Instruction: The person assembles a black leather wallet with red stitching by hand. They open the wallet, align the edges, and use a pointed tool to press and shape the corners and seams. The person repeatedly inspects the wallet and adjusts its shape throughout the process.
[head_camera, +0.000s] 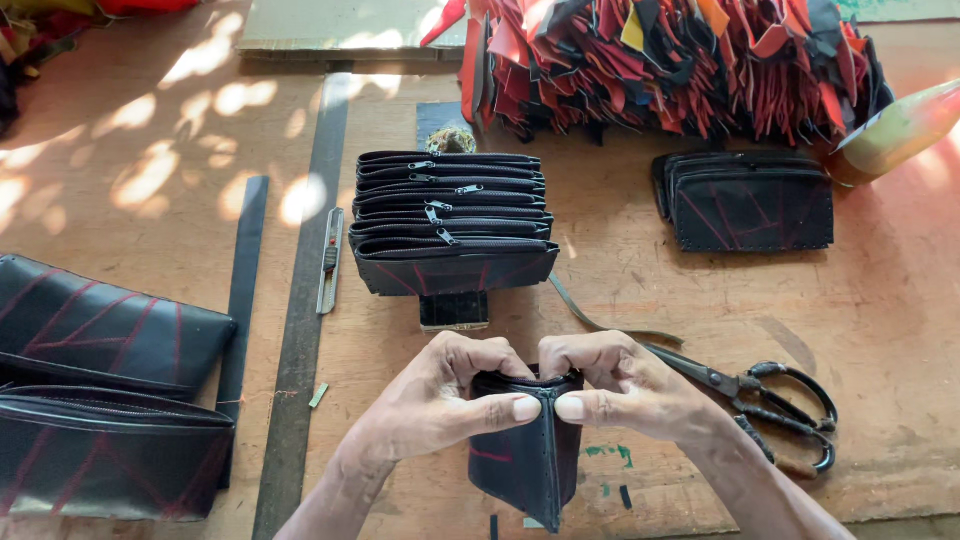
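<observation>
Looking down from the head camera, both hands meet at the near edge of a wooden worktable (640, 290). The left hand (440, 400) and the right hand (625, 385) are closed on a small black pouch (530, 455) with red stitching, held upright between them. Each thumb is pressed against its top edge, thumb tips almost touching, and the fingers curl over from behind, so both grips pinch the pouch's upper rim.

Just right of the right hand lie dark scissors (765, 400), blades pointing toward the hands. Beyond the hands sits a row of black zipped pouches (450, 220) stacked like files, and further right a smaller stack of flat black pouches (750, 200). Behind those lies a heap of red and black cut pieces (670, 60). To the left, a long metal ruler (305, 300) runs away from the viewer, with a utility knife (330, 260) beside it, and two large black bags (100, 390) rest at the left edge.
</observation>
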